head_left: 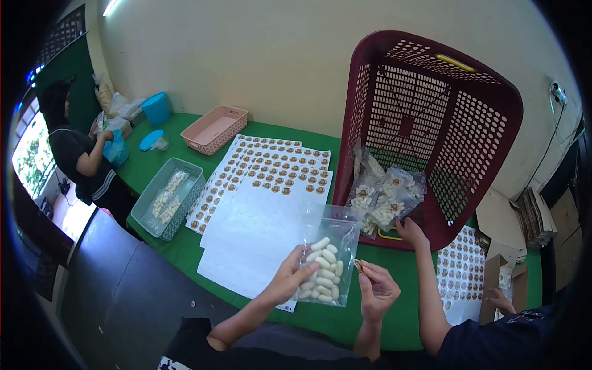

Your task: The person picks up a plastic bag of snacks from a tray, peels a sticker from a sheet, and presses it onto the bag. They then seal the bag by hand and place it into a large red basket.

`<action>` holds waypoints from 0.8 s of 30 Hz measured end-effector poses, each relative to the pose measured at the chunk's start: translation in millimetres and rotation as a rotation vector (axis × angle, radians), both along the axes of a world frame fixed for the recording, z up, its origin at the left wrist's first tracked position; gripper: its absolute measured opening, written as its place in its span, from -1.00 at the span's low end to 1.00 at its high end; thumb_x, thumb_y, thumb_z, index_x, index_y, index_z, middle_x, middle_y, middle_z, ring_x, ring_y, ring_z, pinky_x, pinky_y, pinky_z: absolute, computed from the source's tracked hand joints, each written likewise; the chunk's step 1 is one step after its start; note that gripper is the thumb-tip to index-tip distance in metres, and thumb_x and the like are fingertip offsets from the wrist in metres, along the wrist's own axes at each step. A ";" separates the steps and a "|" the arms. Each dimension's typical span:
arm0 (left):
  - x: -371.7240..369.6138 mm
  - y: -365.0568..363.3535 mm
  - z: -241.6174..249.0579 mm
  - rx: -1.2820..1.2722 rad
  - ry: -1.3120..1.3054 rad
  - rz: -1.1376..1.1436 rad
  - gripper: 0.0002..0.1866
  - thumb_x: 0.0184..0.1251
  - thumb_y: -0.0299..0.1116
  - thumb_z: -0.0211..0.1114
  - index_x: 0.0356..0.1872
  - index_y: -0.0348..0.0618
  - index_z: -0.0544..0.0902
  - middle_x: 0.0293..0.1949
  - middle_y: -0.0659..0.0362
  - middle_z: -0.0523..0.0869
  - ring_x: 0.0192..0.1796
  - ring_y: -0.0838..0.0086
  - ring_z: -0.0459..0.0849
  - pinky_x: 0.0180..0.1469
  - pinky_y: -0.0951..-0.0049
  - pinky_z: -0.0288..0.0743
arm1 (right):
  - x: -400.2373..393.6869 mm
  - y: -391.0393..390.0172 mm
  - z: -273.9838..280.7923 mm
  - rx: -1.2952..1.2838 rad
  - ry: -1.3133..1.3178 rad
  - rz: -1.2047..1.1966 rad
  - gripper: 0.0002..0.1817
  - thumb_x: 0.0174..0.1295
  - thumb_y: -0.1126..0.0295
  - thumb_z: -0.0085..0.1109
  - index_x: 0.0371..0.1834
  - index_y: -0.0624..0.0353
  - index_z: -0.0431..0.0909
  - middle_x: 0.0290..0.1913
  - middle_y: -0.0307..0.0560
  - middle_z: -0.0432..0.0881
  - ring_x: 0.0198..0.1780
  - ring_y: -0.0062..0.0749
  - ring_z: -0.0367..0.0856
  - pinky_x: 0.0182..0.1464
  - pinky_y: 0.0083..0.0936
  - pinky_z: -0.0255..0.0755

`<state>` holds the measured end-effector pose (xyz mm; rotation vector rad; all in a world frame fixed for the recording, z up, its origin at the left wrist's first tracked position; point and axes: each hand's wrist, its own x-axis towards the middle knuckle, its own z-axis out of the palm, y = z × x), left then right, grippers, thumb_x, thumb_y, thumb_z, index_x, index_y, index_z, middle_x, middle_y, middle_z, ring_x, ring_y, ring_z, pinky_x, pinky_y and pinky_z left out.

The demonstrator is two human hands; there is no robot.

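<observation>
Head view shows the left hand [288, 279] pinching a clear bag of white capsules [325, 266] over the green table [179, 250], soft, light, slippery, best gripped along its edge, while the right hand [377, 290] pinches a small sticker [359, 266].

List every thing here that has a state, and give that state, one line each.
left hand: grip closed on the clear bag
clear bag: held up, filled with white pieces
right hand: pinching a small sticker
red basket: tipped on its side, filled bags inside
sticker sheets: flat on the green table, partly peeled
pink basket: upright
blue tub: lid off
</observation>
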<state>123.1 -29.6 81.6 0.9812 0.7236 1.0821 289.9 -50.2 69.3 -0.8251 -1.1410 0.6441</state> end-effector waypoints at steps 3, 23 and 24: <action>0.5 -3.9 -4.2 0.039 0.034 -0.016 -0.59 0.22 -0.49 -0.08 0.11 -0.27 0.14 -0.07 0.05 0.41 -0.11 0.48 0.48 -0.09 0.50 0.42 | -7.6 -2.4 5.6 0.059 -0.127 0.022 -0.86 -0.10 0.67 0.12 -0.41 0.35 0.54 -0.32 0.10 0.55 -0.26 -0.36 0.56 -0.18 -0.56 0.44; -14.2 -13.8 -8.4 0.172 0.101 0.021 -0.59 0.16 -0.54 -0.21 0.09 -0.33 0.11 0.02 -0.02 0.32 0.05 0.40 0.38 0.05 0.44 0.29 | -36.6 -7.7 9.7 0.116 -0.456 -0.023 -0.82 -0.17 0.65 0.19 -0.41 0.29 0.57 -0.30 0.00 0.49 -0.29 -0.37 0.53 -0.24 -0.59 0.44; -13.3 -14.3 -7.5 0.169 0.103 0.017 -0.59 0.16 -0.54 -0.21 0.09 -0.33 0.11 0.02 -0.02 0.32 0.05 0.40 0.38 0.05 0.44 0.29 | -36.8 -7.5 9.4 0.134 -0.473 -0.027 -0.82 -0.17 0.64 0.20 -0.41 0.28 0.58 -0.29 -0.02 0.49 -0.29 -0.38 0.52 -0.25 -0.60 0.44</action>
